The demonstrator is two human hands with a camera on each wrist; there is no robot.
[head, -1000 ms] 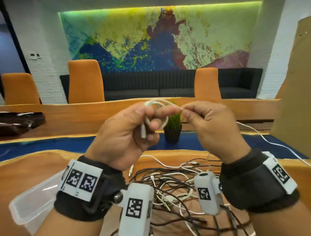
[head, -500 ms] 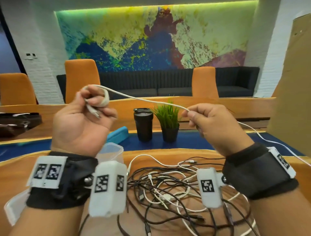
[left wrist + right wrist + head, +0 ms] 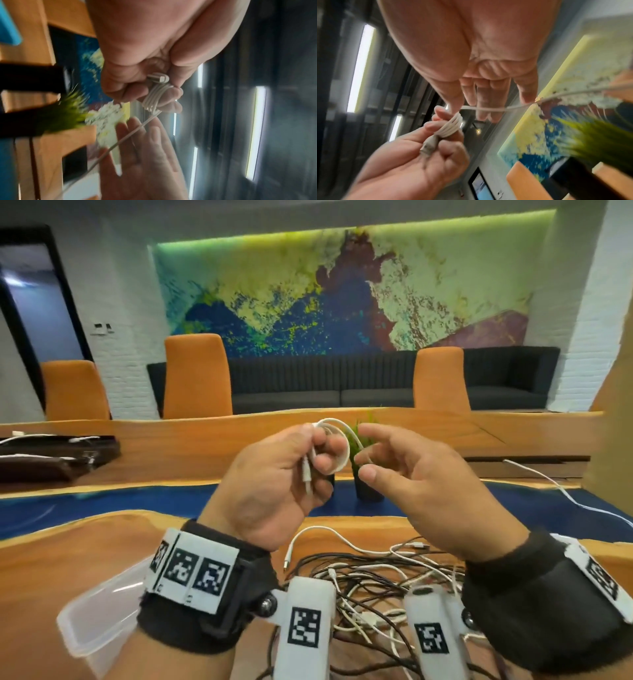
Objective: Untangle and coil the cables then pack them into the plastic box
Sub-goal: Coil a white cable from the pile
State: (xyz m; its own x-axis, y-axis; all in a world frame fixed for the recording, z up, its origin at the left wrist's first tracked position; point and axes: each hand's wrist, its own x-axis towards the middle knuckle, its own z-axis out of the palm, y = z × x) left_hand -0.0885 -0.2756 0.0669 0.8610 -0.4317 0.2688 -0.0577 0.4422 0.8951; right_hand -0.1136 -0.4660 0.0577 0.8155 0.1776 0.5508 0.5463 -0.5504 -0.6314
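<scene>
Left grip [image 3: 277, 474] clenches the white cable [image 3: 154, 97], wrist views showing stacked coils; right grip [image 3: 404, 474] released

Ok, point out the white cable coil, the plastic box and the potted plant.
white cable coil [image 3: 452, 127]: right wrist view, wound loops.
plastic box [image 3: 102, 616]: head view, near rim.
potted plant [image 3: 368, 491]: head view, dark pot.

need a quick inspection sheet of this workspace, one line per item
surface: wooden table with a blue strip.
job's things: white cable partly coiled; plastic box lower left, nothing seen inside.
clutter: potted plant behind the hands.
grippers: left hand grips the coil and plug; right hand has open fingers, cable passing across them.
cables: tangled pile of black and white leads.
surroundings: orange chairs, dark sofa, mural.
</scene>
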